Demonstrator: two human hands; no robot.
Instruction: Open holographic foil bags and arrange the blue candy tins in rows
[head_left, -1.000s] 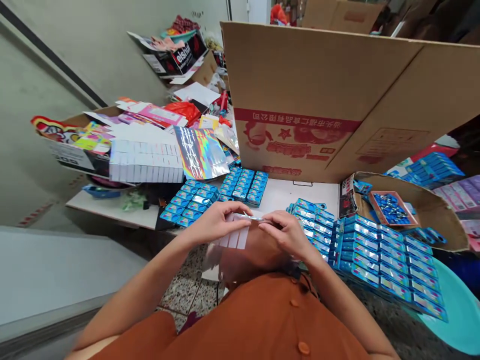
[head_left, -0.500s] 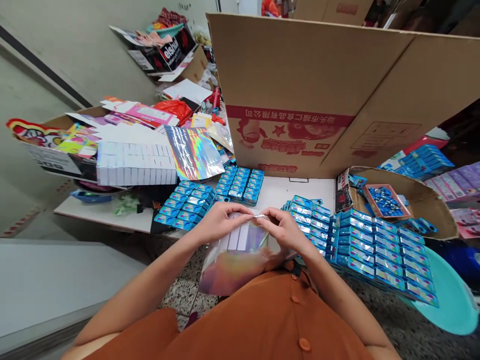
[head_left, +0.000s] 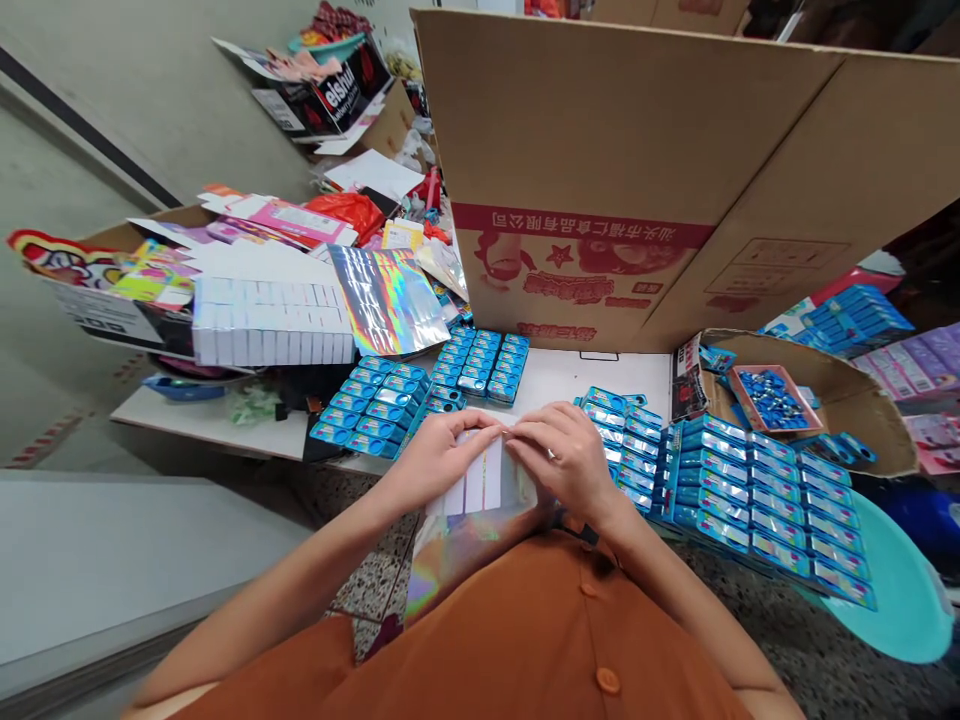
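A shiny iridescent plastic bag (head_left: 457,550) hangs in front of my body, and white boxes (head_left: 480,480) show through its clear side. My left hand (head_left: 442,452) pinches the bag's top edge between thumb and fingers. Close beside it, my right hand (head_left: 568,458) is pinched on the same edge, its fingertips almost touching the left ones. A ring shows on a right finger. Just beyond my left hand stand blue packs (head_left: 375,405) in rows, with more blue packs (head_left: 476,365) behind them. Other blue packs (head_left: 626,435) lie right of my right hand.
A tall cardboard carton (head_left: 570,180) rises behind the table. At left, an open box (head_left: 112,320) holds coloured packaging, beside a row of white boxes (head_left: 270,330) and a holographic bag (head_left: 390,300). Stacked blue packs (head_left: 757,500), a shallow carton (head_left: 862,410) and a turquoise basin (head_left: 907,600) are at right.
Both hands have shifted slightly left along the bag's top edge, the right hand turning its back more toward me. The bag has tilted, and the white boxes inside show more clearly.
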